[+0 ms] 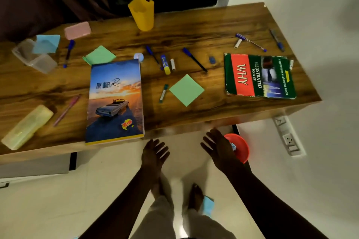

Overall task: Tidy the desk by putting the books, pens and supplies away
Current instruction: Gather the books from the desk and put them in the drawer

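Observation:
A blue notebook (115, 101) with a car on its cover lies at the wooden desk's (194, 31) front edge. A green and red book (258, 76) lies at the right end. Several blue pens (194, 59) and markers are scattered across the middle, with a glue stick (165, 64) and two green sticky-note pads (186, 90). A yellow pen cup (142, 13) stands at the back. A yellow pencil case (26, 127) and a pink pen (67, 109) lie at the front left. My left hand (154, 154) and my right hand (218, 146) hover below the front edge, both open and holding nothing.
A clear plastic box (34, 56) with blue notes (46, 43) and a pink case (77, 30) sit at the back left. A red bowl (241, 147) stands on the floor by my right hand. A wall socket strip (287, 136) is on the right. A blue pad (208, 205) lies by my feet.

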The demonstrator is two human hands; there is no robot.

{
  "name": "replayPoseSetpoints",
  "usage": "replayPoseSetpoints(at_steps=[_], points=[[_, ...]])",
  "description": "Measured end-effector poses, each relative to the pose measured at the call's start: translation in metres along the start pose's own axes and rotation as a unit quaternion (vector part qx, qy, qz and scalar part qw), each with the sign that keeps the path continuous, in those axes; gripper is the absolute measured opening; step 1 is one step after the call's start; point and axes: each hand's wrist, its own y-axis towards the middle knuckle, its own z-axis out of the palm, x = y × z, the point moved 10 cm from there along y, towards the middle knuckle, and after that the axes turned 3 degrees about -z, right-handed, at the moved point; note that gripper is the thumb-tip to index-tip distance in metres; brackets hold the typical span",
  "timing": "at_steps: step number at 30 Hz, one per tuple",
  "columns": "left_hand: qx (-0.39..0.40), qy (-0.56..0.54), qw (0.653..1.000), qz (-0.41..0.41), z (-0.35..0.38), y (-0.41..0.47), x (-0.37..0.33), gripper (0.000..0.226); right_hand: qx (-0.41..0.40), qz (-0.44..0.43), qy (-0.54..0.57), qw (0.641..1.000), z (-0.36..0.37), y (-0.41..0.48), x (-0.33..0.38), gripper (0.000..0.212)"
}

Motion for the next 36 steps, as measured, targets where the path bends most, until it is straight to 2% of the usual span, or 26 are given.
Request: replayPoseSetpoints(at_steps=[3, 7, 11, 16, 21, 25, 27, 30, 36], points=[[0.003, -0.118, 0.993, -0.027, 0.014, 0.021, 0.002, 0.060, -0.025, 0.018, 0.044, 0.999, 0.010, 0.020, 0.009, 0.051], [0.001, -0.201, 0.979, -0.032, 0.022, 0.036, 0.000, 0.048, -0.035, 0.042, 0.099, 0.994, 0.018, 0.030, 0.009, 0.066], [0.000, -0.299, 0.954, -0.014, 0.023, 0.045, -0.009, 0.033, -0.043, 0.028, 0.139, 0.989, 0.015, 0.046, 0.003, 0.064], [-0.008, -0.385, 0.923, 0.020, 0.021, 0.050, -0.011, 0.032, -0.039, 0.020, 0.156, 0.987, 0.014, 0.068, 0.001, 0.054], [0.002, -0.386, 0.922, 0.035, 0.017, 0.061, -0.011, 0.034, -0.043, -0.013, 0.177, 0.983, 0.006, 0.082, 0.017, 0.043], [0.018, -0.358, 0.932, 0.061, 0.021, 0.062, -0.012, 0.041, -0.088, -0.014, 0.177, 0.980, -0.012, 0.086, 0.031, 0.064], [0.020, -0.359, 0.930, 0.074, 0.022, 0.063, -0.012, 0.044, -0.089, -0.015, 0.183, 0.979, -0.019, 0.088, 0.041, 0.065], [0.016, -0.357, 0.929, 0.091, 0.025, 0.063, -0.012, 0.044, -0.075, -0.013, 0.192, 0.978, -0.029, 0.089, 0.058, 0.061], [0.013, -0.350, 0.930, 0.114, 0.029, 0.067, -0.013, 0.034, -0.020, 0.005, 0.191, 0.981, -0.040, 0.092, 0.063, 0.075]])
